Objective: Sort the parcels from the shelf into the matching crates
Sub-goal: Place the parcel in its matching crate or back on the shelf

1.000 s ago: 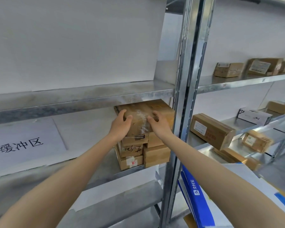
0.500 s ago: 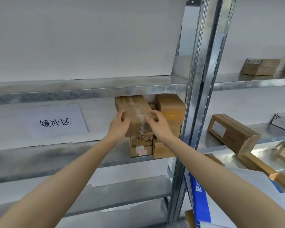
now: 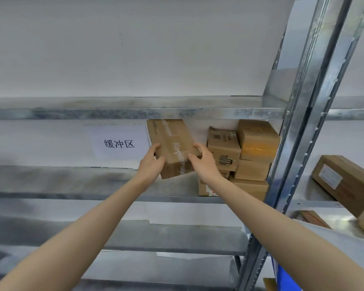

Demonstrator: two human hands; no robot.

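Note:
A long brown cardboard parcel (image 3: 172,143) sealed with printed clear tape is held between both hands in front of the middle level of the metal shelf (image 3: 72,181). My left hand (image 3: 152,164) grips its left side and my right hand (image 3: 204,162) grips its right side. The parcel is lifted off and to the left of a stack of several brown parcels (image 3: 254,156) standing at the right end of that shelf level. No crate is in view.
A white paper sign with black characters (image 3: 119,143) hangs on the back wall. A steel upright (image 3: 303,114) stands right of the stack. Beyond it, a larger labelled box (image 3: 345,181) lies on the neighbouring shelf, with more boxes below it.
The long parcel has come off the top of the stack and moved left and outward in both hands. The view has swung left and up.

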